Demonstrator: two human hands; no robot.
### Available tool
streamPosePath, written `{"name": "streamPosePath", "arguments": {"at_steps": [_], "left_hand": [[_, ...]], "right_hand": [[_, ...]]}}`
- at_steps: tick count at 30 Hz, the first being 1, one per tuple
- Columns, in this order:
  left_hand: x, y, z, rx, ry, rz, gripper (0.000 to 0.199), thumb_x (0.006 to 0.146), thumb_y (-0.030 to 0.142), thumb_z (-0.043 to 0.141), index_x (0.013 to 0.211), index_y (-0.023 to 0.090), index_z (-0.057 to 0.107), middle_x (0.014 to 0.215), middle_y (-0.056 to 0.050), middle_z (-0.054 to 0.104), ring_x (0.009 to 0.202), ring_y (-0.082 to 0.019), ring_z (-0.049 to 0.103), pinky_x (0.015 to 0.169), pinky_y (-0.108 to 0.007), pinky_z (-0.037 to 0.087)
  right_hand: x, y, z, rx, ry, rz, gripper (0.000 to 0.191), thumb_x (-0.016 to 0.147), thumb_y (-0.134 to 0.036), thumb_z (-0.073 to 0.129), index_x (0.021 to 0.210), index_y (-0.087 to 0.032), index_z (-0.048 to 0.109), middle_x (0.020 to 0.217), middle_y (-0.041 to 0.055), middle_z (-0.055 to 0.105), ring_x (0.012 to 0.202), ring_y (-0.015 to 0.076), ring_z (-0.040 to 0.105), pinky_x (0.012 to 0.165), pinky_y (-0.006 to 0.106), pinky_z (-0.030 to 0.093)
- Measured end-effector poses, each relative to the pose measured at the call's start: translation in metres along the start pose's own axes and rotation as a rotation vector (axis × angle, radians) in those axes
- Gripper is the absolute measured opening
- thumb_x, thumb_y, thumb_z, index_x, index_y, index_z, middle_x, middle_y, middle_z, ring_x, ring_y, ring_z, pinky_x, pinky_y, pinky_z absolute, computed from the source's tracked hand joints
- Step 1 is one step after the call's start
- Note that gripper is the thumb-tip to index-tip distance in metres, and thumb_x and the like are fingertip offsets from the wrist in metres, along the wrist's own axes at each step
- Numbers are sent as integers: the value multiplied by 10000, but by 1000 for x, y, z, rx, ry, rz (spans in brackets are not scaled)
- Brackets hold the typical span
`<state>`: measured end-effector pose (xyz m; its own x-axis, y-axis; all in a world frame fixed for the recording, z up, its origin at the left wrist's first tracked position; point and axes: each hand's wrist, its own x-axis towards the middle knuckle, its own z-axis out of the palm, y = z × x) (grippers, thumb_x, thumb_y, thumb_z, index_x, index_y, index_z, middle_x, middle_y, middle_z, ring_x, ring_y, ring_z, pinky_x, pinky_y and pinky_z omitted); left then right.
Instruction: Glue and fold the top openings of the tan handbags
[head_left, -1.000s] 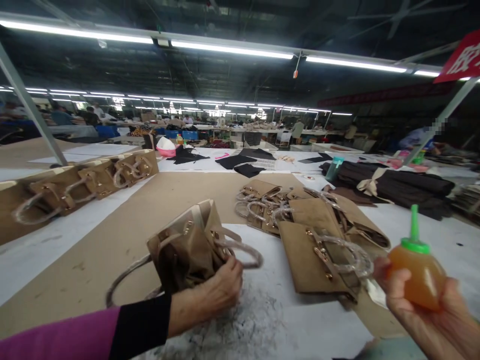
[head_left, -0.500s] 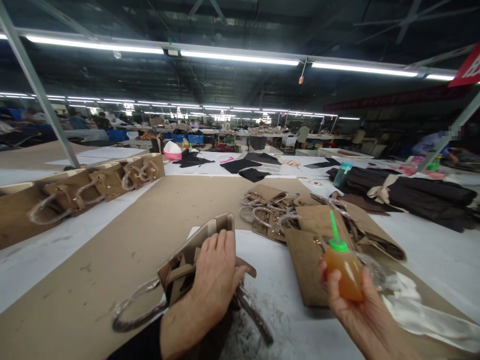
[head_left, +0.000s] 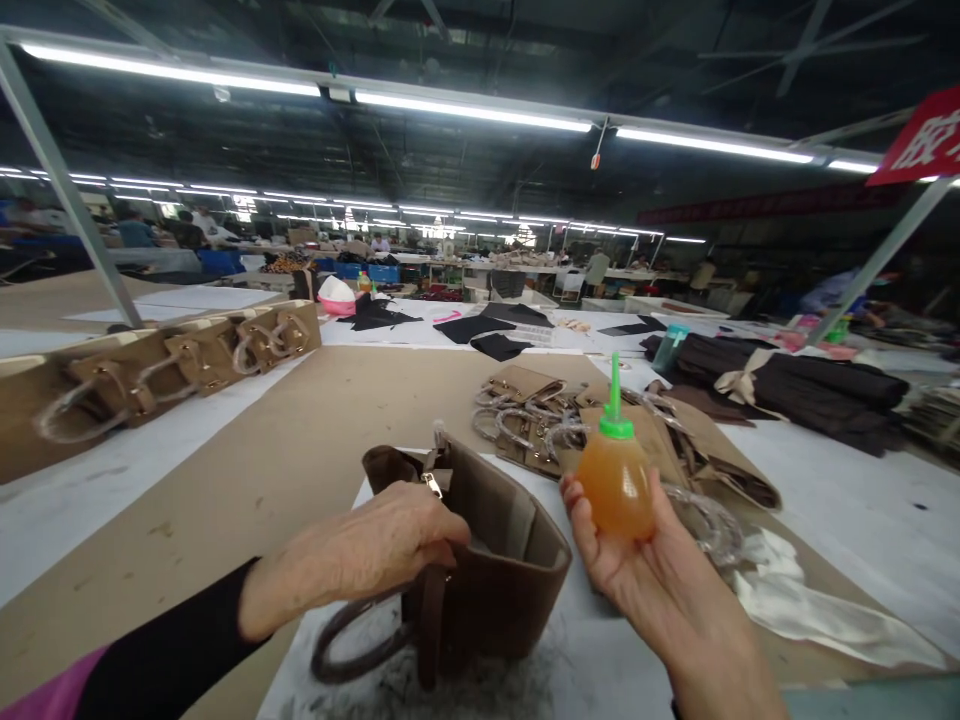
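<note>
My left hand [head_left: 360, 545] grips the probably light, semi-stiff brown bag [head_left: 506, 605] by its near rim; my right hand [head_left: 667, 590] cups the soft-looking, squeezable bottle's [head_left: 616, 485] belly.

This was a factory hall, by its contents a bag-making workshop. Long fluorescent lamps [head_left: 472, 111] ran beneath a dark, high roof, and rows of worktables stretched far back. On the broad near table [head_left: 352, 390] stood an open brown bag [head_left: 517, 590], with a line of similar bags [head_left: 206, 360] to the left and a heap of bags [head_left: 532, 435] to the right. Flat dark pieces [head_left: 499, 346] lay beyond, and blue crates [head_left: 384, 272] stood further off. Distant figures appeared to be workers, though they were blurred.
</note>
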<state>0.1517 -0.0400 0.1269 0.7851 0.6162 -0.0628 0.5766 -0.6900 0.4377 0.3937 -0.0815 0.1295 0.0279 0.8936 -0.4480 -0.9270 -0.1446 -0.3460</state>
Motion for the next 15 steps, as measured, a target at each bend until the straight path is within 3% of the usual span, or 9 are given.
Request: {"name": "streamPosePath", "arguments": {"at_steps": [2, 5, 7, 9, 12, 15], "left_hand": [[-2, 0, 7, -51, 39, -43, 252, 907, 306, 466, 751, 203, 635, 782, -1, 645, 794, -140, 582, 707, -235, 389], [2, -3, 19, -90, 245, -182, 327, 918, 376, 434, 720, 178, 603, 796, -20, 619, 782, -142, 581, 707, -242, 413], [10, -6, 24, -26, 406, -327, 231, 893, 354, 475, 790, 176, 579, 904, -38, 603, 831, -159, 587, 713, -259, 428], [22, -8, 23, 106, 458, -478, 213, 815, 344, 582, 938, 174, 546, 1060, -73, 566, 906, -201, 592, 719, -290, 447], [43, -15, 13, 262, 304, -619, 531, 666, 339, 723, 1099, 142, 488, 1134, -131, 554, 965, -274, 597, 734, -339, 470], [64, -29, 1, 203, 93, -659, 507, 574, 352, 780, 988, 133, 586, 928, -123, 656, 904, -304, 630, 732, -355, 484]], "right_hand": [[-1, 9, 12, -24, -35, 7, 382, 981, -409, 375, 1001, -144, 649, 921, 127, 639, 832, 240, 634, 669, 378, 576], [4, 23, 22, -87, -118, 63, 465, 956, -482, 405, 902, -105, 673, 859, 145, 655, 848, 262, 632, 775, 456, 537], [9, 31, 24, -130, -135, 95, 495, 945, -505, 416, 853, -98, 681, 841, 157, 659, 859, 270, 630, 805, 469, 517], [13, 36, 23, -154, -105, 104, 503, 939, -519, 423, 829, -106, 688, 831, 158, 664, 865, 273, 630, 814, 479, 507], [14, 38, 21, -152, -66, 89, 509, 917, -549, 449, 837, -112, 698, 826, 160, 670, 866, 282, 632, 829, 509, 493], [14, 36, 19, -140, -55, 83, 516, 910, -558, 459, 836, -108, 702, 821, 163, 672, 854, 285, 636, 839, 525, 485]]}}
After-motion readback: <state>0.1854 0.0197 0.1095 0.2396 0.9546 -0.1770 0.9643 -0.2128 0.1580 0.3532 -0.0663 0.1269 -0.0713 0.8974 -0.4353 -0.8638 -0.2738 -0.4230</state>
